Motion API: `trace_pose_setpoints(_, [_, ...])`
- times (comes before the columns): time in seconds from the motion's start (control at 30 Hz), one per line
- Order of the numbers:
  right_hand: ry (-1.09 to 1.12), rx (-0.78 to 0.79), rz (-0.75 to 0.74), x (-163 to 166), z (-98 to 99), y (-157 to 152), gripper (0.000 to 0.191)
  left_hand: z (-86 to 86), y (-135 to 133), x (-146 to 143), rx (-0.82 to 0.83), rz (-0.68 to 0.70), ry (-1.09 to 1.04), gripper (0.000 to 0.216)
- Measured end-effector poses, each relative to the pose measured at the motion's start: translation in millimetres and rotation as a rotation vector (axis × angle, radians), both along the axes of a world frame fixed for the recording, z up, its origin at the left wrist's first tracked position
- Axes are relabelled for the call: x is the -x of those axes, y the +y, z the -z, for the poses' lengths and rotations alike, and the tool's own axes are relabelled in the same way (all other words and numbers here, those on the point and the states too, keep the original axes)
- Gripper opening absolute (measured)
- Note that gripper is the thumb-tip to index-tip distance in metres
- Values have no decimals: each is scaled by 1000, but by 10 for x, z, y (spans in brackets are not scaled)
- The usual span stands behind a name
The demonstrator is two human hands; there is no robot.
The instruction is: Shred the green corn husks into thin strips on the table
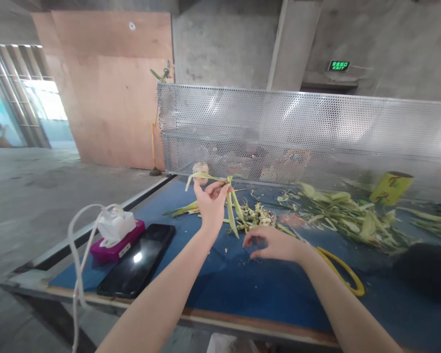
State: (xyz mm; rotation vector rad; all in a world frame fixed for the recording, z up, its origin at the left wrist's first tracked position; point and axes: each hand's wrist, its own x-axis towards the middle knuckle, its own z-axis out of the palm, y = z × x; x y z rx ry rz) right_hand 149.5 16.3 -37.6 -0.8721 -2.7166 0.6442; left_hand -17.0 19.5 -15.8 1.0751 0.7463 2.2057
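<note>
My left hand (211, 203) is raised above the blue table (242, 289) and pinches long pale green leaf strips (231, 206) that hang down from its fingers. My right hand (274, 242) hovers low over the table, palm down, fingers curled toward small leaf scraps; whether it holds anything I cannot make out. A heap of shredded green and pale leaf bits (257, 215) lies just beyond both hands.
A black phone (137, 260) lies at the left front beside a pink box (115, 245) with a white charger (113, 223) and cable. More leaves (345, 211) pile at the right, by a yellow-green cup (389, 189), yellow-handled tool (343, 272) and a perforated metal screen (301, 132).
</note>
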Motion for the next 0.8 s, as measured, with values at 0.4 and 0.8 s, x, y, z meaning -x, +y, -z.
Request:
trace_pose_setpoints(0.4, [-31, 198, -27, 45, 53, -48, 21, -47, -77, -8, -140, -85, 65, 68])
trace_pose_setpoints(0.8, [525, -885, 970, -563, -103, 360, 31, -64, -142, -72, -110, -19, 124, 70])
